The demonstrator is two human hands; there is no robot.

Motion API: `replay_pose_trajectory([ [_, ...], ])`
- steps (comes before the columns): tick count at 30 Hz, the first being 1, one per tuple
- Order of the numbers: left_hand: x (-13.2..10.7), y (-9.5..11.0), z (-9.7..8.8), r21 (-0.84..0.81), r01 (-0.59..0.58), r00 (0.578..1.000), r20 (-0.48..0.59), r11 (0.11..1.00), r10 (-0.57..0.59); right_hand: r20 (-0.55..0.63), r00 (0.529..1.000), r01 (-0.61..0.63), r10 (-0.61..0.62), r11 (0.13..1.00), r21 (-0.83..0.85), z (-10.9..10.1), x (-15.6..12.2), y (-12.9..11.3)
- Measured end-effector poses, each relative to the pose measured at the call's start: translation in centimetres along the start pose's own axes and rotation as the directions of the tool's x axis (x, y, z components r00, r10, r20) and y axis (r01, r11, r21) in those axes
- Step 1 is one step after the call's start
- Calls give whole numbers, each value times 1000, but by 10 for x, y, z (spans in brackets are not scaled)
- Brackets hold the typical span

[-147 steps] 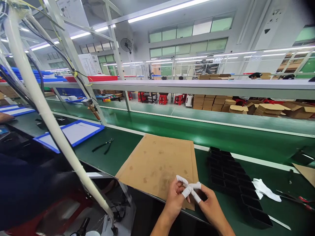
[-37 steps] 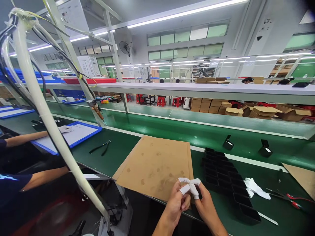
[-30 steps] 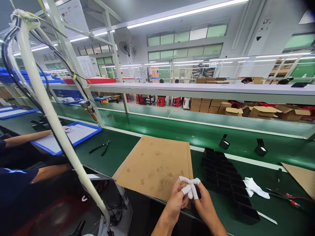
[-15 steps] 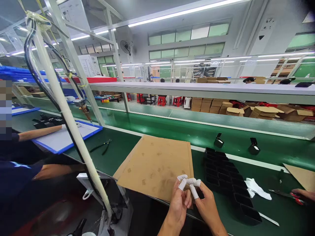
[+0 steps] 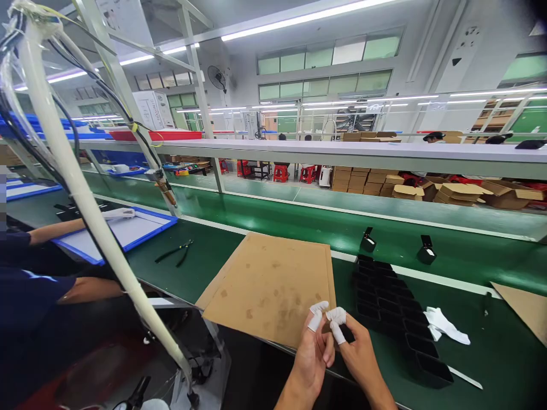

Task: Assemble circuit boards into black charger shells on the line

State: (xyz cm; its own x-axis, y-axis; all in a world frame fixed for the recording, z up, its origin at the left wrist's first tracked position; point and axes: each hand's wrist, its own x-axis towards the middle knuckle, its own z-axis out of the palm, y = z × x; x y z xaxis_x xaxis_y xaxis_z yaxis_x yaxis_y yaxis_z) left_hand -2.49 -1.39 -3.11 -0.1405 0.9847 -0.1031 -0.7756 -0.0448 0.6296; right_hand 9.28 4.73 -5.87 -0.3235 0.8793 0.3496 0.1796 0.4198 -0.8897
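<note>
My left hand [image 5: 313,352] and my right hand [image 5: 362,357] meet at the front edge of the green bench, over the near corner of a brown cardboard sheet [image 5: 267,282]. White finger cots cover the tips. The left index finger points up while the other left fingers curl in. My right thumb and index finger pinch together right beside it, a small gap apart. I can make out nothing between them. A black compartment tray [image 5: 397,310] lies just to the right of my hands.
Two small black parts [image 5: 367,242] [image 5: 426,250] sit on the green conveyor belt [image 5: 299,219]. White cloth [image 5: 447,329] lies right of the tray. Pliers [image 5: 175,253] and a blue-framed tray [image 5: 132,230] lie left. A co-worker's arms [image 5: 81,287] and a slanted white pole [image 5: 85,205] are at left.
The two black parts have ridden left along the belt. My fingertips, pressed together before, have drawn slightly apart. Another person's hand with a red-handled tool at the right edge has gone.
</note>
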Motion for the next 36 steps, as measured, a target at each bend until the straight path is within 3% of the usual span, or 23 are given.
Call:
replay_pose_trajectory([
  [6,-1,-7,0,364,-103,994,0,926,110,-19,997,-80,80,997,12,-2,-1,-3],
  [11,-10,-10,0,520,-159,987,53,839,154,-44,985,-165,167,986,38,-4,-3,0],
  [15,-14,-15,-5,633,-226,973,116,740,198,-11,987,-159,160,985,70,-4,-2,0],
  [21,-15,-12,-7,655,-222,975,169,722,145,5,977,-212,212,973,94,-3,-1,-1],
  [28,-17,-14,-9,703,-256,967,185,663,176,-54,970,-235,235,972,16,-2,-1,4],
  [36,-23,-8,-4,535,-252,968,152,807,201,-84,978,-190,189,982,-1,-5,-2,6],
])
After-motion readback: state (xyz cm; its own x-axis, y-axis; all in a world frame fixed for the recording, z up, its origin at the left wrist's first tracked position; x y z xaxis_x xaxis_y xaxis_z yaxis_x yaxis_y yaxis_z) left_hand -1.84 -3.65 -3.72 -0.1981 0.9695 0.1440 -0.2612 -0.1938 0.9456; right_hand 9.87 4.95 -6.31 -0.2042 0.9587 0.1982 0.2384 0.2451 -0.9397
